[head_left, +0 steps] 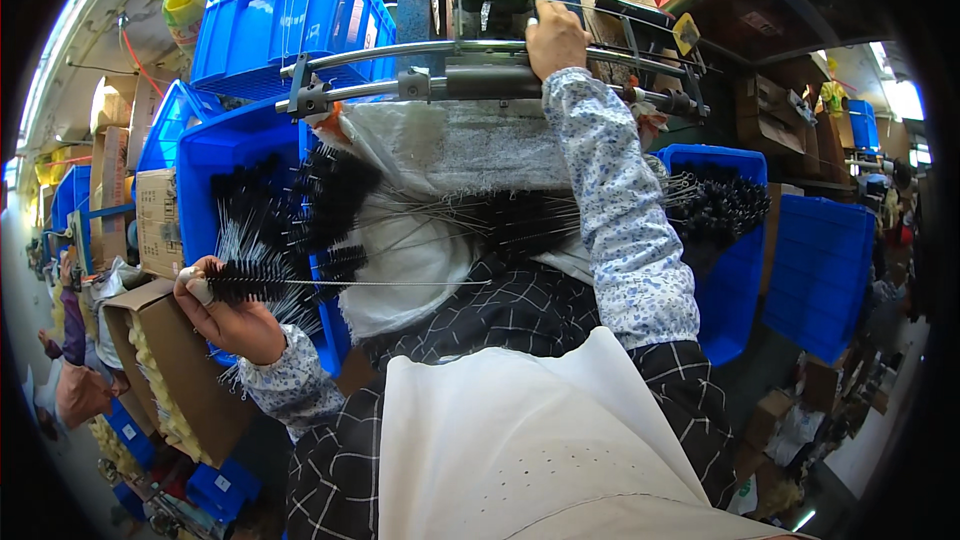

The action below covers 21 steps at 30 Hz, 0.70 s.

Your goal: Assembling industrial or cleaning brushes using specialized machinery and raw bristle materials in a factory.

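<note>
Left grip point(228, 318) pinches a bristly black brush point(248, 282) with slender wire stem point(410, 284); right grip point(558, 38), closure unclear, overlies metal machine point(420, 20).

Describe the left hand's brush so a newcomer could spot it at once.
Start at the large blue bin left of the lap, then the left hand in front of it. That hand grips the black-bristled brush by its bristled end, wire stem pointing right. Unlike the piled brushes behind, it is held singly.

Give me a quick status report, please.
Left hand holding a brush by its bristled end. Right hand up at the machine. More brushes near the right sleeve.
</note>
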Motion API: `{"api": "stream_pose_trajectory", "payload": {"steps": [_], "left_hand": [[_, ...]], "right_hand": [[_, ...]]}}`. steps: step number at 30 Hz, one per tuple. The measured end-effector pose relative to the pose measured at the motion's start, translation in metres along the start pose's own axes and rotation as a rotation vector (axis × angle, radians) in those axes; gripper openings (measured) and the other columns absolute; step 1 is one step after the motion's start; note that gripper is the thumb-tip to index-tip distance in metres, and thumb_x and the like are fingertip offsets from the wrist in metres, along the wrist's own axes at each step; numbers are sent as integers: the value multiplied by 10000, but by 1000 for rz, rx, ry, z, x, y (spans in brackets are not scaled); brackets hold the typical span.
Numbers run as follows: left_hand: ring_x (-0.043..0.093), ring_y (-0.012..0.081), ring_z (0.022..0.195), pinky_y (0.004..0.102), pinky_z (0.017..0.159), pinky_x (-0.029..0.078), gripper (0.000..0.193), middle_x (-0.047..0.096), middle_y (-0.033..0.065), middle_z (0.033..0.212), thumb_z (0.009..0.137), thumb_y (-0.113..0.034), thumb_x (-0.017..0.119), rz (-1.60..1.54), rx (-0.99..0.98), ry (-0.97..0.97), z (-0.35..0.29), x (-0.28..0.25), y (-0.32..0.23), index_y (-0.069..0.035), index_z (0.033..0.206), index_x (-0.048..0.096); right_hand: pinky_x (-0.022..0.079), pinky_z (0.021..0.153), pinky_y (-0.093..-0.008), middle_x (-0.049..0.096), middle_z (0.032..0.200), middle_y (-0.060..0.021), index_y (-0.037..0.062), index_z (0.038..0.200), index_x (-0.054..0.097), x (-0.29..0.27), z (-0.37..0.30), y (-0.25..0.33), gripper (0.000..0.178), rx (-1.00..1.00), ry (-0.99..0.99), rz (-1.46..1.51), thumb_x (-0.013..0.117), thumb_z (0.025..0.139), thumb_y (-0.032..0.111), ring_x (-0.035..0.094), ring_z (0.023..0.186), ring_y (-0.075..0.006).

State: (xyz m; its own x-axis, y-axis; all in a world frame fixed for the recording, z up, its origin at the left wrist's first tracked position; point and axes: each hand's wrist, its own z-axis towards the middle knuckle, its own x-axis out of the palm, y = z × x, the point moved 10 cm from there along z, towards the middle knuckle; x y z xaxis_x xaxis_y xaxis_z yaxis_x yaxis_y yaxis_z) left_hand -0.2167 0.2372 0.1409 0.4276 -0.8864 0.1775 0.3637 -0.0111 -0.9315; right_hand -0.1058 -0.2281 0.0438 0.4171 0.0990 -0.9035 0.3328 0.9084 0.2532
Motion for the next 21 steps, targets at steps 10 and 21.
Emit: {"api": "stream_pose_trajectory", "payload": {"steps": [10, 21], "left_hand": [[456, 118, 749, 212, 669, 394, 179, 486, 69, 834, 886, -210, 413, -27, -39, 129, -16, 28, 0, -38, 920, 450], [524, 173, 881, 270, 778, 446, 194, 529, 94, 951, 861, -97, 435, -264, -83, 124, -6, 24, 34, 4, 1026, 456]], "right_hand": [[377, 726, -373, 566, 940, -55, 54, 964, 566, -5, 1, -2, 200, -31, -10, -14, 472, 798, 115, 534, 885, -199], [419, 778, -419, 573, 986, -117, 158, 979, 593, -10, 42, -126, 321, 41, 83, -119, 410, 824, 372, 535, 925, -306]]}}
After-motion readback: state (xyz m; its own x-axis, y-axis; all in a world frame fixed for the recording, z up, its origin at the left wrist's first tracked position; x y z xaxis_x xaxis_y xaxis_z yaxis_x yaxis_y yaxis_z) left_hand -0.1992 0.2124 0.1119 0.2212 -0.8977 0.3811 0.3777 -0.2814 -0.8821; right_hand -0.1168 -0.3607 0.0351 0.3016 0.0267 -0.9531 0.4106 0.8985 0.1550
